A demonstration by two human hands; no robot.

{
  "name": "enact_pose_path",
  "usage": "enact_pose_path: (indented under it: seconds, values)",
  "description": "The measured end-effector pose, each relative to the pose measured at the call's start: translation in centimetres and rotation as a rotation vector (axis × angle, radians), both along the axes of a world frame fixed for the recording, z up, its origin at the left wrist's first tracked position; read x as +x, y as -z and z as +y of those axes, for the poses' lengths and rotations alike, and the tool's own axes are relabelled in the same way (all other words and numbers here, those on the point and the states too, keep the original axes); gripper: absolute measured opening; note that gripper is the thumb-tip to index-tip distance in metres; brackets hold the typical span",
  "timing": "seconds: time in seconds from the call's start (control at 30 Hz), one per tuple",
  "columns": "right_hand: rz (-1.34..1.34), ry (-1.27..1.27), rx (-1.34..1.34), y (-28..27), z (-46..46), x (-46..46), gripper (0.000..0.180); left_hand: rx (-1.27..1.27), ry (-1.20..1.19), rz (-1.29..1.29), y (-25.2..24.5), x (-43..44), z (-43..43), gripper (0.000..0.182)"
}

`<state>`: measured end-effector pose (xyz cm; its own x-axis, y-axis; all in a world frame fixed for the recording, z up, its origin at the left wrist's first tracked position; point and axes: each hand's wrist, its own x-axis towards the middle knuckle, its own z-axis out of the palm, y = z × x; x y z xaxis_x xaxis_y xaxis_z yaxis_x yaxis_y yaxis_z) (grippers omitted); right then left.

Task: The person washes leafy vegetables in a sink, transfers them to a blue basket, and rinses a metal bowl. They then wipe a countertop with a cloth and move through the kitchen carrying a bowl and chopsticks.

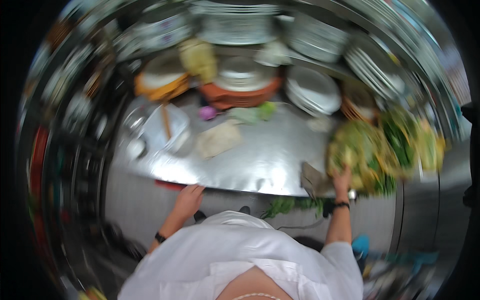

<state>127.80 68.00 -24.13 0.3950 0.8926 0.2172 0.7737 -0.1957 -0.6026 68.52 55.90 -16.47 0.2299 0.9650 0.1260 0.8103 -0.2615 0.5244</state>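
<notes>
My left hand [190,199] is at the front edge of a stainless steel table [258,161], its fingertips by the edge; whether they grip anything does not show. At the table's right end my right hand [342,180] touches a bag of leafy greens [354,150], and the blur hides whether the fingers close on it. A brownish cloth [313,179] hangs over the edge just left of that hand. Farther in on the tabletop lies a pale folded cloth [220,138]. A white plastic container [165,125] with a wooden handle in it stands at the left.
Stacked plates [313,90], an orange-red basket [242,92] and a yellow-orange basket [162,84] line the table's back. More plates [240,28] fill the shelf above. Bagged greens [403,138] crowd the right end. Leafy stalks [285,207] show below the front edge.
</notes>
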Motion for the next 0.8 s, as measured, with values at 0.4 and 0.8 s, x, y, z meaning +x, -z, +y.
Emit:
enact_pose_path:
  seconds: [0.4, 0.8]
  values:
    - [0.158, -0.325, -0.046, 2.9, -2.2, -29.7, 0.062, 0.025, -0.285, 0.0, 2.1, -11.4, -7.2, 0.029]
    - [0.041, -0.933, -0.001, -3.4, 10.7, -66.5, 0.041, 0.026, -0.574, -0.073, 2.4, -27.6, -16.6, 0.028]
